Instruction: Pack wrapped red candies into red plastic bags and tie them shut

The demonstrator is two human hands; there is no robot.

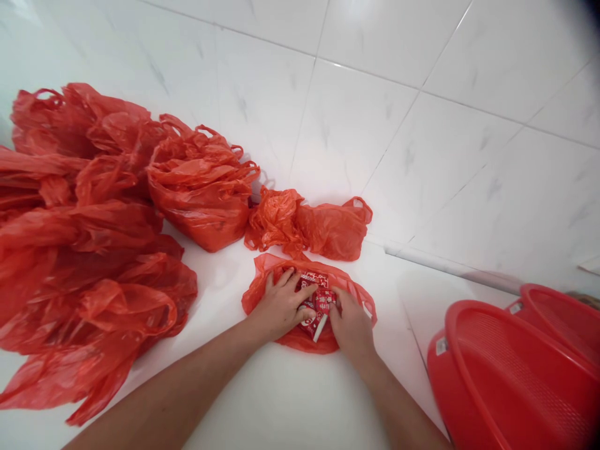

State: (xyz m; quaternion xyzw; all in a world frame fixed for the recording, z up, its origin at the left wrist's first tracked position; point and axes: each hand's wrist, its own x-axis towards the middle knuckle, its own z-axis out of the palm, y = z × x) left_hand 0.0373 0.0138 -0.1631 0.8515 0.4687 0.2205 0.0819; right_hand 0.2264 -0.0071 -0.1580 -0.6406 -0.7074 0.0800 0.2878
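A red plastic bag (356,281) lies flattened on the white surface in front of me, with several small red packets (309,276) with white print on top of it. My left hand (280,307) rests over the packets and the bag, its fingers spread. My right hand (351,324) has its thumb and fingers closed at the right edge of a small red wrapped piece (324,301). A short white stick (320,328) points down from that piece, like that of a lollipop. My fingers hide part of the packets.
Crumpled red plastic bags (94,250) are heaped at the left. A full red bag (201,194) and a smaller crumpled one (332,231) stand along the tiled wall (356,119). Red plastic baskets (469,375) are at the lower right.
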